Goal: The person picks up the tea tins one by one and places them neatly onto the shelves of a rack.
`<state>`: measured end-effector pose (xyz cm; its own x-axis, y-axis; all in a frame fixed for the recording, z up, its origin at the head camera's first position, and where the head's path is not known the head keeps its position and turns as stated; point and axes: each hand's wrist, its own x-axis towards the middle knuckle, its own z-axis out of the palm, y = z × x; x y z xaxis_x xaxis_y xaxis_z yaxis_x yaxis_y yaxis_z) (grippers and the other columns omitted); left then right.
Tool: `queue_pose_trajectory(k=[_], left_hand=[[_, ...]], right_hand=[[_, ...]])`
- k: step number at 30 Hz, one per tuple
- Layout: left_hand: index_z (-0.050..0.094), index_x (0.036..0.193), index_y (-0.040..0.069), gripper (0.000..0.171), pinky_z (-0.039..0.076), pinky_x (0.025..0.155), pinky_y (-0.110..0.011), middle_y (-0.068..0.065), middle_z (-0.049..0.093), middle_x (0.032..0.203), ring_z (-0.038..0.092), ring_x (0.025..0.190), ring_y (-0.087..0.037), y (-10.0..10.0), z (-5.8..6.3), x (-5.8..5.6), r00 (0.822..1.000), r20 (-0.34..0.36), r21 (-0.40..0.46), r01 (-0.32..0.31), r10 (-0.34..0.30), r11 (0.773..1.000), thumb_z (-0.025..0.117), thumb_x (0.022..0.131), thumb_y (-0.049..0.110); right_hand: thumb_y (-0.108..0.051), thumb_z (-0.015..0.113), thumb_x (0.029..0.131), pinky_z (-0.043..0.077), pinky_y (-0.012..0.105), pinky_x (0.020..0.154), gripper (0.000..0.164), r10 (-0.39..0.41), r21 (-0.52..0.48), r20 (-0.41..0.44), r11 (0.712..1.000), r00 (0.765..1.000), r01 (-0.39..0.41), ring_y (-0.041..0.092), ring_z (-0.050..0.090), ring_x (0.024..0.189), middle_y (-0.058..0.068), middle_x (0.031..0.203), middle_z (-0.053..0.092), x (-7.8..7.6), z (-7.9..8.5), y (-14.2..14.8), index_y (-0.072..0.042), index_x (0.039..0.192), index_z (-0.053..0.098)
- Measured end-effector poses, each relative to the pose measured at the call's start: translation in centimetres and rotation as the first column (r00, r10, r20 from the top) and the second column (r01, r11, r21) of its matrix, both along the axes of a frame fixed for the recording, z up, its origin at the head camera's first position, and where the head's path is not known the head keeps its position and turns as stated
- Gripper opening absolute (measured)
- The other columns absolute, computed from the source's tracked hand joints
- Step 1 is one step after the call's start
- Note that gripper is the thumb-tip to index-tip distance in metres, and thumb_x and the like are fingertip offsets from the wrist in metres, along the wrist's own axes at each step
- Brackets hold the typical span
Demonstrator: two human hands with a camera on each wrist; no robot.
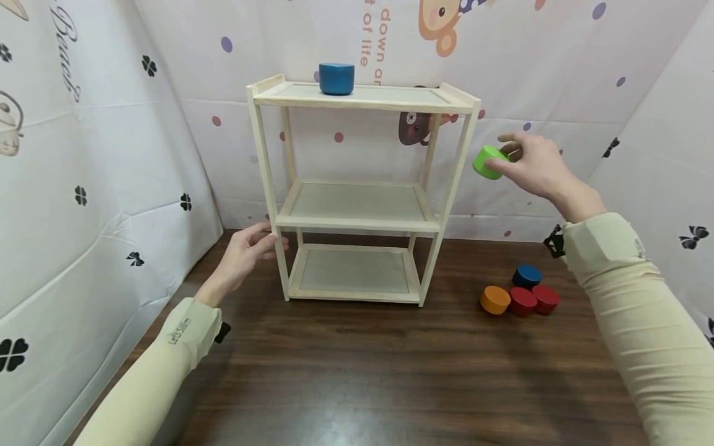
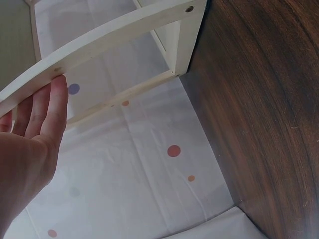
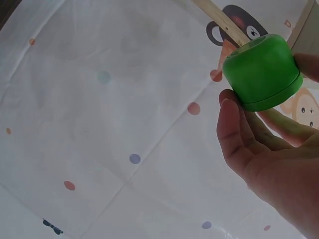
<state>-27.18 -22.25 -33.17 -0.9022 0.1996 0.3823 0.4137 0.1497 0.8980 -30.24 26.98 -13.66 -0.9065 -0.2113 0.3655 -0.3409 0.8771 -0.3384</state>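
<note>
In the head view, a green round tin (image 1: 488, 162) is held between the thumb and fingers of my right hand (image 1: 532, 164), in the air to the right of a pale wooden shelf rack (image 1: 357, 224). The right wrist view shows this tin (image 3: 263, 73) tilted, its lid seam near the fingers. My left hand (image 1: 251, 249) grips the rack's left front post, thumb in front and fingers reaching behind it. Seen from the left wrist, the fingers (image 2: 54, 107) lie against the post. A blue tin (image 1: 336, 79) stands on the top shelf, left of its middle.
Right of the rack, on the dark wooden table (image 1: 357, 371), an orange tin (image 1: 495, 300), two red tins (image 1: 522, 301) and another blue tin (image 1: 527, 275) stand close together. Printed white cloth (image 1: 234, 136) hangs behind and at both sides.
</note>
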Motion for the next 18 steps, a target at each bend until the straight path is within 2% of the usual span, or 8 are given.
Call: queue_pose_trajectory(k=[3, 8, 18], left_hand=[[0.049, 0.135, -0.004, 0.043, 0.060, 0.088, -0.036, 0.007, 0.072, 0.098, 0.070, 0.100, -0.017, 0.0, 0.0, 0.0, 1.000, -0.003, -0.001, 0.006, -0.006, 1.000, 0.053, 0.100, 0.020], [0.049, 0.135, -0.003, 0.043, 0.060, 0.088, -0.036, 0.008, 0.072, 0.097, 0.070, 0.101, -0.017, 0.0, -0.2, 0.0, 1.000, 0.001, -0.004, 0.008, -0.008, 1.000, 0.053, 0.100, 0.022], [0.051, 0.133, -0.004, 0.041, 0.060, 0.088, -0.038, 0.007, 0.072, 0.096, 0.070, 0.100, -0.017, 0.1, -0.1, 0.0, 1.000, -0.002, 0.009, 0.008, -0.008, 1.000, 0.053, 0.100, 0.019]], right_hand=[[-0.043, 0.053, 0.095, 0.047, 0.039, 0.077, 0.069, -0.005, -0.002, 0.003, 1.000, 1.000, 0.005, 0.045, 0.057, 0.114, 0.030, 0.133, 0.053, 0.0, 0.5, 0.0, 0.001, 0.145, 0.037], [-0.042, 0.054, 0.095, 0.041, 0.022, 0.070, 0.068, -0.003, -0.012, 0.003, 1.000, 1.000, 0.004, 0.045, 0.057, 0.115, 0.030, 0.133, 0.054, -0.1, 1.0, 0.0, 0.001, 0.144, 0.038], [-0.040, 0.056, 0.095, 0.035, 0.012, 0.063, 0.067, -0.007, -0.013, -0.022, 1.000, 1.000, 0.006, 0.046, 0.057, 0.114, 0.030, 0.133, 0.054, 0.0, 2.5, 0.1, 0.001, 0.144, 0.038]])
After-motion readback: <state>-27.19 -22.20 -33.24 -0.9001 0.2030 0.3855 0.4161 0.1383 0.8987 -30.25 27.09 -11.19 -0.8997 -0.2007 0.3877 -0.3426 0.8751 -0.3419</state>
